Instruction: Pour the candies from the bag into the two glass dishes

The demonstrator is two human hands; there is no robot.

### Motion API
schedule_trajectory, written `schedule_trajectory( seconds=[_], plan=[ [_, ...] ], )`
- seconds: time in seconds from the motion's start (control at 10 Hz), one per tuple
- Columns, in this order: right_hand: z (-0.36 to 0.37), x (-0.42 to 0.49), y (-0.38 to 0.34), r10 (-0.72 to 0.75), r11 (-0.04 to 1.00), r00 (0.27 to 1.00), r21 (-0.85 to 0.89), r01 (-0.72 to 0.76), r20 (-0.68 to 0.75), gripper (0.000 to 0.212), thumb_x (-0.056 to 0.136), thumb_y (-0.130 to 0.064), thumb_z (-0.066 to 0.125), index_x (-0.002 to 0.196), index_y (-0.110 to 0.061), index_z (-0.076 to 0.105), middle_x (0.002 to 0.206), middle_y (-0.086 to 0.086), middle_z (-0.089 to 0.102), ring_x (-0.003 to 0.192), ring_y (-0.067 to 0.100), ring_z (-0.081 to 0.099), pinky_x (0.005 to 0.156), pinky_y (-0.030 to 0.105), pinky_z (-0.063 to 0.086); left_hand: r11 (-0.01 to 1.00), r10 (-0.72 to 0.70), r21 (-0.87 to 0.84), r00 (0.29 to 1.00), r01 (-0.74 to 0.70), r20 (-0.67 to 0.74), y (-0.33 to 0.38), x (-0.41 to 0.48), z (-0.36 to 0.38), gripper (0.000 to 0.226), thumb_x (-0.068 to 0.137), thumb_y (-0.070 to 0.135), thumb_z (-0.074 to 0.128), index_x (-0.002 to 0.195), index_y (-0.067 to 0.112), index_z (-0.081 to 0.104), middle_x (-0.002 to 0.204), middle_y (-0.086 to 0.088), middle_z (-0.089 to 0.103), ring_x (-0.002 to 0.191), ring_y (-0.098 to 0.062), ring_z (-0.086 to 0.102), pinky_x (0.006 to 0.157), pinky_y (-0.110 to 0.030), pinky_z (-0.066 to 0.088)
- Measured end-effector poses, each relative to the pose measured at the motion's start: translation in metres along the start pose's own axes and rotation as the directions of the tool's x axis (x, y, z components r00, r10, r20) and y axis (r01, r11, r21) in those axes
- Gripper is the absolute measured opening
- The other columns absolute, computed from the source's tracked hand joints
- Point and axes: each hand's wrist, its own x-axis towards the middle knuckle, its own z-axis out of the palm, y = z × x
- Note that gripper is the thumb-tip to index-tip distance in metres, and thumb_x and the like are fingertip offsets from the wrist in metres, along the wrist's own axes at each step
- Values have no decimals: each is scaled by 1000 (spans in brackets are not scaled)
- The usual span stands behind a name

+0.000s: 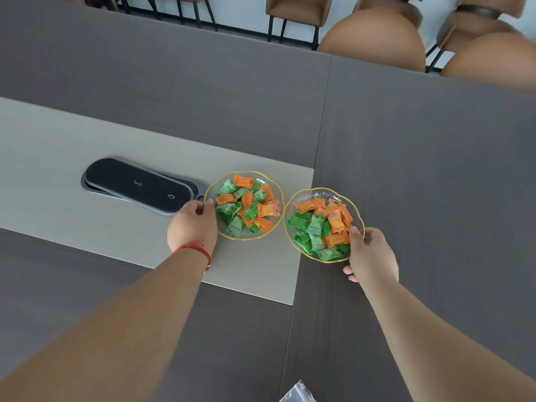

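1. Two glass dishes sit side by side near the middle of the view, both heaped with orange and green wrapped candies (249, 206). The left dish (277, 185) lies at about 12 o'clock from the left hand; the right dish (293, 204) lies at about 11 o'clock from the right hand. Their rims look almost touching.
2. Left hand (193, 227) pinches the left dish's rim at the dish's 9 o'clock, thumb over the edge.
3. Right hand (371, 256) pinches the right dish's rim at its 4 o'clock, thumb on top and fingers beneath.
4. Bag (297, 393): a clear plastic corner shows at the bottom edge, 6 o'clock of the dishes, well apart from both hands. It looks empty, so pouring seems finished.
5. Risk: both dishes are piled high, so a tilt or quick slide could spill candies. Pushed together, the thin glass rims could knock and chip. The right dish straddles a seam in the table (420, 169), which could catch it.
6. Left dish also sits just beside a black oval panel (136, 184) at its 9 o'clock, and could bump it.
7. Surface: dark grey wood-grain table with a pale inlay under the left dish.
8. Room: brown chairs (374, 39) line the far side, 12 to 1 o'clock.
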Motion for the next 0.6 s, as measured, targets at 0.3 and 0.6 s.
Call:
schedule_trajectory(
  seconds=[0.3, 0.6],
  plan=[
    [-2, -5, 8, 16, 996, 999, 84, -13, -40, 41, 95, -58, 36, 123, -30, 47, 91, -2, 67, 48, 15, 67, 43, 22, 49, 998, -18, -65, 1000, 19, 17, 2, -3, -4, 40, 85, 56, 43, 85, 19, 55, 70, 5, 59, 71, -23, 56, 60, -29, 37],
    [-17, -9, 5, 98, 940, 987, 315, -134, 128, 52, 95, -53, 42, 138, -24, 39, 87, 11, 66, 56, 21, 72, 59, 37, 63, 955, -140, -252, 987, 155, 77, 10, -11, -27, 68, 78, 64, 41, 100, 0, 49, 95, -29, 59, 71, -33, 59, 80, -49, 54]
  ],
)
